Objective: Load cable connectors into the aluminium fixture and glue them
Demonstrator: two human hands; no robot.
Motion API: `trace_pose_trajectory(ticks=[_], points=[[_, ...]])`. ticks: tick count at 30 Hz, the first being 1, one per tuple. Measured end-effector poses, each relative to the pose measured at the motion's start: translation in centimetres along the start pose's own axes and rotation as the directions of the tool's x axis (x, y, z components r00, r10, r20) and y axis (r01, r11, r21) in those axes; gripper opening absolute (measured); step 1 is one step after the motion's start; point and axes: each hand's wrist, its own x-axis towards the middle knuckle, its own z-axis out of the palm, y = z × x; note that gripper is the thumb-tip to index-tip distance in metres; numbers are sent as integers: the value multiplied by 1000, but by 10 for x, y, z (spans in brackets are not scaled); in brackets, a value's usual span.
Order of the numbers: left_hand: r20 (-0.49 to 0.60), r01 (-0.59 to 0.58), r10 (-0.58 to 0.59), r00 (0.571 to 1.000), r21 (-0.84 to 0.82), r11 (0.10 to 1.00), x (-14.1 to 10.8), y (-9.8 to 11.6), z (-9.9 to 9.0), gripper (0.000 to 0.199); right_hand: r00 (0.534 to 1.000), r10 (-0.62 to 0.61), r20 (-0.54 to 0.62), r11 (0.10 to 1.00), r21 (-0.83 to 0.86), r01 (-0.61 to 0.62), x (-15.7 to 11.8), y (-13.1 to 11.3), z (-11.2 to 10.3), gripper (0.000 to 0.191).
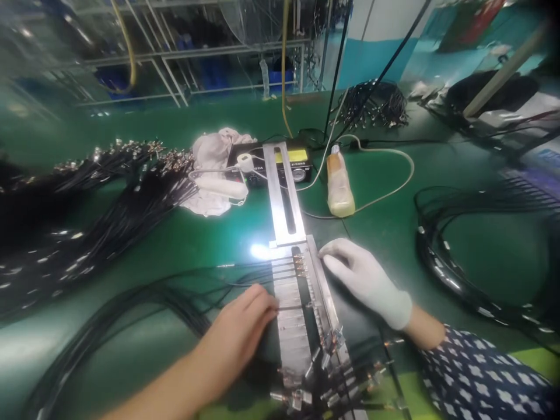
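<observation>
My left hand [247,321] is bare and pinches a thin black cable [289,308] at the left edge of a long metal slotted fixture [291,350]. The cable lies across the fixture, pointing right. Farther up, several cables with copper-coloured connector ends [300,265] sit side by side in the slots. My right hand [363,280] wears a white glove. Its bent fingers rest by the fixture's right rail [321,280], slightly apart, with nothing visible between them. Loose cable ends with metal connectors [301,399] lie over the fixture's near end.
A bright light [261,251] glows beside the fixture's top. Behind stand a black device [301,166], a white cloth [210,151] and a plastic bottle [340,186]. Cable bundles lie left [109,216] and coiled right [441,274]. Thin cords cross the green table [385,221].
</observation>
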Motion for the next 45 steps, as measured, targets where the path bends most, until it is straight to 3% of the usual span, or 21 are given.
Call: trace_pose_trajectory(ticks=[6,15,21,23,26,29,33,35,37,40,45], points=[[-44,-175,192,980,256,951,19,-26,-21,21,1000,3,15,999,54,-4,2,-3,-2,14],[-95,-161,190,977,254,954,18,-33,-11,27,998,54,15,997,45,-55,3,-4,-3,12],[-53,-245,260,964,197,949,19,-38,-8,25,999,44,6,998,41,-45,2,-4,-3,11],[-66,-234,255,965,233,944,13,-37,-4,29,1000,26,7,998,62,-26,-4,-4,-4,11],[-108,-118,166,980,357,927,-1,-32,3,40,999,-18,35,999,47,16,-16,-4,-6,14],[-60,-50,83,995,421,906,-9,-25,5,48,997,-31,65,999,-10,32,-21,-4,-7,12],[15,-62,60,998,299,952,-9,-19,-5,46,998,5,70,999,-41,-2,-17,-5,-7,12],[37,-57,52,998,137,989,-12,-15,-14,40,997,-6,75,999,-40,9,-16,-6,-8,13],[130,-44,46,990,-23,999,-19,-10,-22,32,996,-18,82,999,-36,21,-16,-7,-8,13],[287,36,-2,958,-115,993,-30,-3,-29,18,996,-25,86,999,-40,28,-17,-8,-9,14],[374,250,-146,916,-247,936,-29,-1,-31,17,996,-8,85,999,-53,13,-16,-8,-9,13]])
